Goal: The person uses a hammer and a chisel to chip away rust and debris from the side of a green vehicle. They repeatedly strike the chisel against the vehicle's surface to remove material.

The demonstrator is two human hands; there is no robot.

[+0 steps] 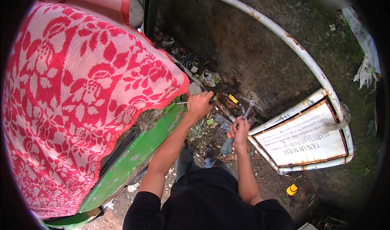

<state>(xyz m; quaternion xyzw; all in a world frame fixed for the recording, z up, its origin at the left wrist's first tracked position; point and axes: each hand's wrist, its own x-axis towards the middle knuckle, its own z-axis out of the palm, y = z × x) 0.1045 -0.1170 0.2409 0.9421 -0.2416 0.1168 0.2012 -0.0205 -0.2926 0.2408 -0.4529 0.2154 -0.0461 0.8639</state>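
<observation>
Nearest the wearer's dark shirt (205, 201), the right hand (240, 132) has its fingers curled round the handle of a hammer-like tool (246, 113). The metal head points up and away from the body, apparently so that it stays clear of the knuckles; a grey object (227, 146) lies just below, and whether it belongs to the tool cannot be told.

A little farther off, the left hand (199, 105) is wrapped in a fist about a slim tool (181, 103). Its dark end shows on the right and its thin metal shaft sticks out leftward, likely to aim it at the green panel (138, 159) alongside; whether the tip touches is unclear.

A red-and-pink cloth (93, 71) drapes over the panel, its hem just beside the left fist and hiding much of the surface. On the right, a rusty white sign (310, 136) in a pipe frame (298, 47) limits elbow room. Beyond the hands lie a yellow packet (232, 98) and litter, then a mottled dark wall (219, 39).
</observation>
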